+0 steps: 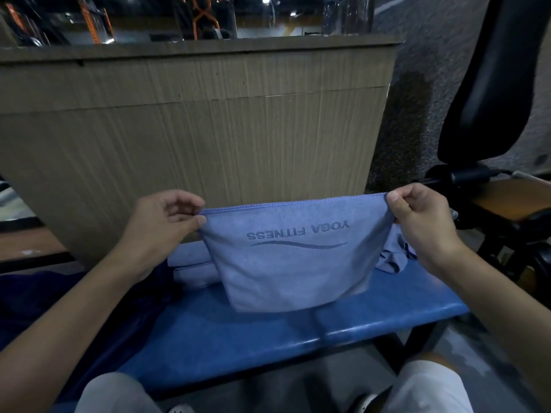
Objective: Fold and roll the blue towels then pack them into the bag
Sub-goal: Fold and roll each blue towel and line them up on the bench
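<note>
A light blue towel (293, 263) printed "YOGA FITNESS" hangs stretched above the blue bench (268, 338). My left hand (167, 225) pinches its top left corner and my right hand (423, 222) pinches its top right corner. Its lower edge touches the bench top. Behind it on the left lie two rolled blue towels (190, 263), one in front of the other. A crumpled blue towel (396, 257) lies behind it on the right. A dark navy bag (59, 302) sits on the left end of the bench, partly under my left forearm.
A tall wood-grain counter wall (193, 129) rises just behind the bench. A black padded gym seat (489, 84) with its frame stands at the right, beside an orange-brown bench pad (512, 201). My knees (423, 389) are at the bench's near edge.
</note>
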